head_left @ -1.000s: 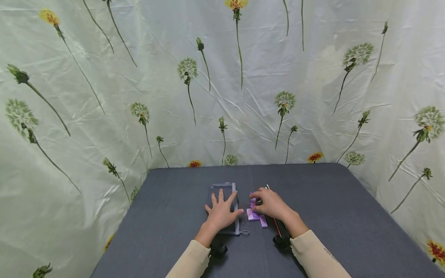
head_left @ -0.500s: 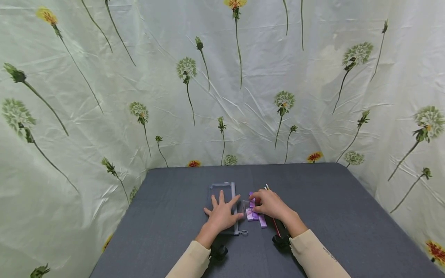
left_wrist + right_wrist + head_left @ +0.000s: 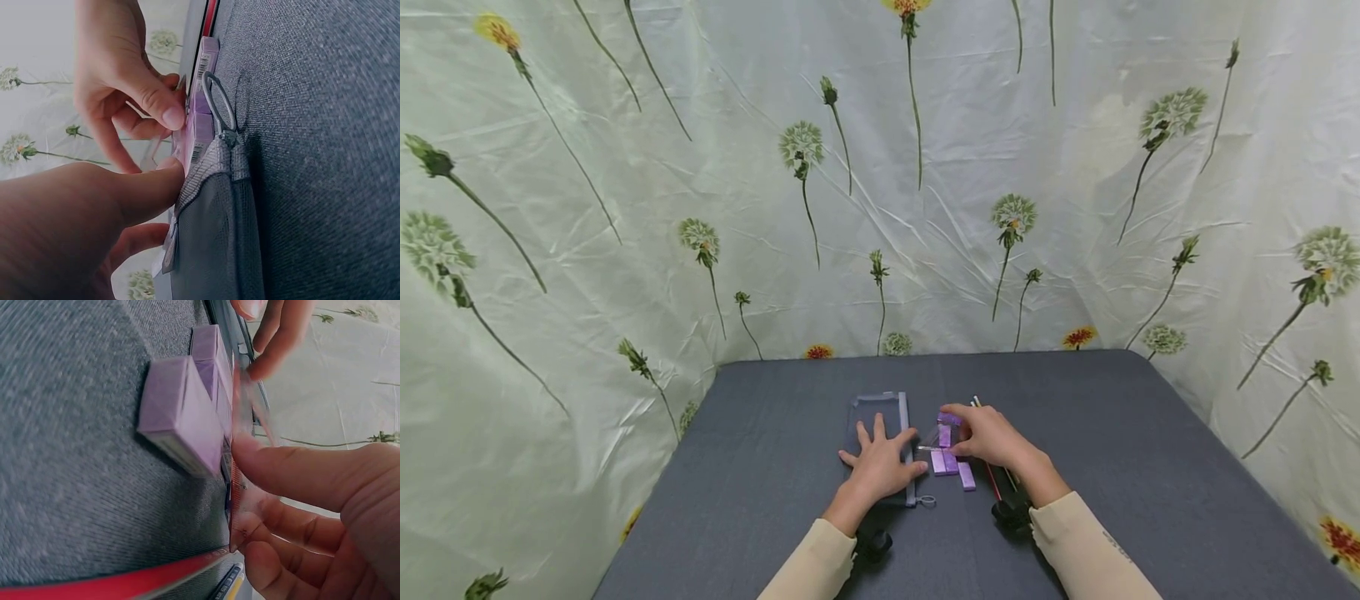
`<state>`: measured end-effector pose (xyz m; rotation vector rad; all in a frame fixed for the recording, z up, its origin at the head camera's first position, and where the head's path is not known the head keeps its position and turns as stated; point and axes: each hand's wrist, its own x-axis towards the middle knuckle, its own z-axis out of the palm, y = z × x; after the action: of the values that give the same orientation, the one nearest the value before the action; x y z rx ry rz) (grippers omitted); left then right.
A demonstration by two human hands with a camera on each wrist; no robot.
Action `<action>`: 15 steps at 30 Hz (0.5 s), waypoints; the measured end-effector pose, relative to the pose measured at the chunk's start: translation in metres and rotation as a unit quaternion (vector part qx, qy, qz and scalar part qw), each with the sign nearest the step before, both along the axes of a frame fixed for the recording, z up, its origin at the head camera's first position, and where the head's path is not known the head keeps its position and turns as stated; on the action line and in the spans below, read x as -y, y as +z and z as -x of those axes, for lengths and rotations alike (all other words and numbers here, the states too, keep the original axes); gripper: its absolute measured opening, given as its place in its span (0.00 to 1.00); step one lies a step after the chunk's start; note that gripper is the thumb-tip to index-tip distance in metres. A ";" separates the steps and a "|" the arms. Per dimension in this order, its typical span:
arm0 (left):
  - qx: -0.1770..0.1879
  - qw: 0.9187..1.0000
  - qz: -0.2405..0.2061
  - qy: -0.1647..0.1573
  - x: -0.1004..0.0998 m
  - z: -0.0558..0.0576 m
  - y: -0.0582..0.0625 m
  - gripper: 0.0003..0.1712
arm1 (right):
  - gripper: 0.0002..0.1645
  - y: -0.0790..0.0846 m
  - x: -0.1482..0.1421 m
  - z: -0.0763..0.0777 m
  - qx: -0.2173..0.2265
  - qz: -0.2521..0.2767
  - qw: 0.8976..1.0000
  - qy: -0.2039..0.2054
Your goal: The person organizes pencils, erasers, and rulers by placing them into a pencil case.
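Two hands in play here, both bare, with cream sleeves and a black wrist camera strapped to each. The left hand is laid over a mesh zip pouch, fingers spread wide, thumb pointing out past the zip edge. The pouch lies flat on the dark grey cloth-covered table, and its zip pull loop sticks out at the near corner.

The right hand is pinching a thin clear plastic piece between thumb and fingers. It's got tiny markings along one edge, kinda ruler-ish, but I can't tell exactly what it is. It sits between the pouch and a bunch of small purple boxes, partly over them. Can't tell if the left thumb touches it too; the tip is right near it.

At least four of those boxes are on the table, a couple side by side and one just apart at an angle. Some show barcodes on the end. A red pencil runs under the right hand with another dark stick next to it. Behind the table hangs a pale, wrinkly curtain printed with dandelions.
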<state>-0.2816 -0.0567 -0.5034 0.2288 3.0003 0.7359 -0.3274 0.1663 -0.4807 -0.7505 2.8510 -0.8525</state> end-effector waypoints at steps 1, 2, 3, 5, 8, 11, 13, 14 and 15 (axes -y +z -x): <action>-0.001 1.000 0.000 0.001 0.000 0.000 0.000 0.36 | 0.41 0.001 0.000 0.000 0.000 0.000 1.000 -0.001; -0.002 1.000 0.001 0.003 -0.001 0.000 0.000 0.35 | 0.41 0.001 -0.001 0.000 -0.002 -0.001 1.000 -0.002; -0.004 1.000 0.000 0.005 -0.001 0.000 0.000 0.35 | 0.40 0.001 -0.001 0.000 -0.003 -0.002 1.000 -0.002; -0.008 1.000 -0.007 0.011 -0.002 0.001 0.000 0.35 | 0.37 0.001 -0.001 0.000 -0.003 -0.003 1.000 -0.001; -0.016 0.999 -0.023 0.020 -0.003 0.001 0.000 0.33 | 0.33 0.001 -0.002 0.001 0.000 -0.008 1.000 0.002; -0.027 0.999 -0.040 0.025 -0.002 0.002 0.001 0.29 | 0.30 0.001 -0.004 0.001 0.006 -0.005 1.000 0.001; -0.035 0.998 -0.053 0.025 -0.001 0.003 0.002 0.25 | 0.29 0.001 -0.005 0.003 0.011 -0.004 1.000 -0.002; -0.038 0.997 -0.060 0.024 -0.001 0.003 0.003 0.24 | 0.28 0.002 -0.005 0.003 0.013 -0.001 1.000 -0.005; -0.041 0.996 -0.069 0.024 0.000 0.004 0.004 0.23 | 0.28 0.002 -0.006 0.003 0.015 0.002 1.000 -0.007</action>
<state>-0.2855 -0.0567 -0.4992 0.1956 3.0441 0.9633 -0.3307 0.1720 -0.4784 -0.7128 2.8318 -0.8636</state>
